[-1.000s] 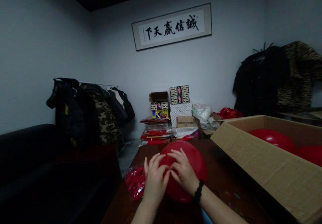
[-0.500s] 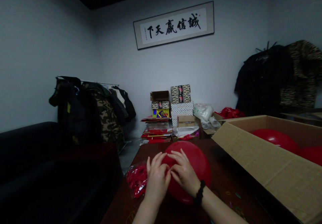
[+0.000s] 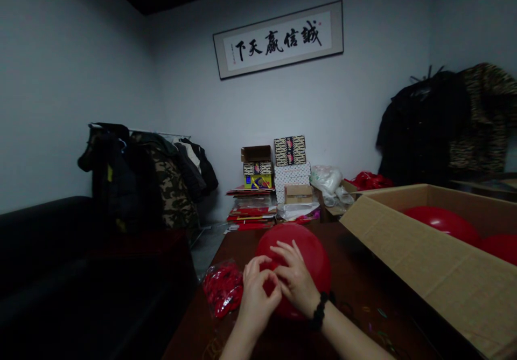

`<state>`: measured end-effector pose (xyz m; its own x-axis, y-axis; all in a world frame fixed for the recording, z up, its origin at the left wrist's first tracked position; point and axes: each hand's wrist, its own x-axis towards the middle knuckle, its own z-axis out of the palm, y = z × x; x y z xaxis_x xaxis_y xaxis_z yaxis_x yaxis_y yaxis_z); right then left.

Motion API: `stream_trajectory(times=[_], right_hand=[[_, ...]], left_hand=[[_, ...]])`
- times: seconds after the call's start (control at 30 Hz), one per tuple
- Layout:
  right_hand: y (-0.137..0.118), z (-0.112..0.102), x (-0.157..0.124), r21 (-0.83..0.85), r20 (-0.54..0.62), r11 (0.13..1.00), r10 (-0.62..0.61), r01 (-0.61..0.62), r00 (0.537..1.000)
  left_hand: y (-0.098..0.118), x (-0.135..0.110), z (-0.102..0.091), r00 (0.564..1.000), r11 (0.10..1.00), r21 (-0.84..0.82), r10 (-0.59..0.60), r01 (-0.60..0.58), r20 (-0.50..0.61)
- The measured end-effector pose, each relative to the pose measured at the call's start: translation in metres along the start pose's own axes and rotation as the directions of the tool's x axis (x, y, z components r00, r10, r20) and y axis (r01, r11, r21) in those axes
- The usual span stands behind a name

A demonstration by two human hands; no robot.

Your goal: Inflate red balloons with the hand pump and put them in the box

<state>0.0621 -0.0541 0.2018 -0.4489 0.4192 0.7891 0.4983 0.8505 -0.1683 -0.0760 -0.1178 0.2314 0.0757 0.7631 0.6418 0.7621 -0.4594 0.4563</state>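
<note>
An inflated red balloon rests on the dark brown table, its near side partly covered by my hands. My left hand is closed in a pinch at the balloon's near end, with thumb and index finger curved into a ring. Beside it, my right hand pinches at the same spot, its other fingers raised against the balloon. The neck between my fingertips is mostly hidden. A black band circles my right wrist. Left of my left hand lies a clear bag of red balloons.
An open cardboard box with red balloons inside stands on the right. Small coloured rubber bands lie on the table. Stacked boxes and red paper goods sit at the back. A dark sofa is at left.
The balloon has shifted slightly left and up. My left hand has turned a little, its thumb and index finger now forming a wider ring. My right hand has barely moved.
</note>
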Motion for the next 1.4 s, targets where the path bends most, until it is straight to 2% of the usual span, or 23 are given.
stream_trajectory(times=[0.17,0.3,0.43,0.5,0.6,0.63,0.7,0.77,0.8,0.87,1.0,1.1,1.2,1.33,1.4], right_hand=[[-0.002,-0.002,-0.003,0.032,-0.015,0.999,0.032,-0.031,0.999],[-0.002,-0.008,-0.006,0.063,0.025,0.995,0.075,-0.076,0.997],[-0.002,-0.008,-0.012,0.131,0.03,0.986,0.103,-0.106,0.994],[-0.005,-0.006,-0.015,0.214,-0.023,0.966,0.15,-0.142,0.988],[-0.013,-0.004,-0.017,0.402,-0.128,0.894,0.272,-0.201,0.954],[-0.016,-0.004,-0.017,0.447,-0.153,0.869,0.308,-0.212,0.939],[-0.02,-0.004,-0.016,0.487,-0.203,0.847,0.348,-0.214,0.915],[-0.02,-0.002,-0.014,0.496,-0.246,0.84,0.379,-0.22,0.892],[-0.02,-0.001,-0.013,0.504,-0.256,0.833,0.398,-0.229,0.881],[-0.017,0.003,-0.012,0.515,-0.244,0.817,0.431,-0.26,0.869],[-0.011,0.008,-0.011,0.477,-0.181,0.826,0.427,-0.301,0.886],[-0.008,0.006,-0.012,0.439,-0.145,0.843,0.408,-0.311,0.901],[-0.007,-0.001,-0.011,0.399,-0.119,0.868,0.367,-0.294,0.923],[-0.009,-0.011,-0.009,0.238,-0.054,0.955,0.194,-0.176,0.979],[-0.01,-0.014,-0.008,0.15,-0.029,0.982,0.123,-0.118,0.992]], left_hand=[[-0.002,-0.002,0.002,0.999,0.999,0.042,0.005,-0.004,-0.033],[-0.01,0.002,-0.006,0.983,0.99,0.14,-0.007,0.034,-0.184],[-0.021,0.004,-0.012,0.935,0.981,0.152,-0.058,0.118,-0.349],[-0.027,0.003,-0.009,0.907,0.987,0.051,-0.116,0.149,-0.404],[-0.038,0.002,0.003,0.867,0.943,-0.273,-0.291,0.188,-0.406],[-0.04,0.002,0.008,0.849,0.893,-0.403,-0.365,0.202,-0.383],[-0.043,0.003,0.017,0.774,0.739,-0.635,-0.531,0.224,-0.345],[-0.041,0.003,0.023,0.732,0.63,-0.745,-0.611,0.219,-0.301],[-0.038,0.003,0.024,0.735,0.616,-0.757,-0.613,0.215,-0.29],[-0.032,0.002,0.024,0.785,0.661,-0.722,-0.553,0.207,-0.28],[-0.021,0.001,0.015,0.907,0.798,-0.581,-0.351,0.16,-0.234],[-0.021,0.0,0.007,0.974,0.898,-0.432,-0.162,0.08,-0.158],[-0.024,0.002,-0.001,0.998,0.971,-0.239,0.003,-0.019,-0.067],[-0.023,0.008,-0.012,0.996,0.994,-0.062,0.088,-0.086,0.027],[-0.02,0.01,-0.016,0.99,0.993,-0.017,0.119,-0.118,0.079]])
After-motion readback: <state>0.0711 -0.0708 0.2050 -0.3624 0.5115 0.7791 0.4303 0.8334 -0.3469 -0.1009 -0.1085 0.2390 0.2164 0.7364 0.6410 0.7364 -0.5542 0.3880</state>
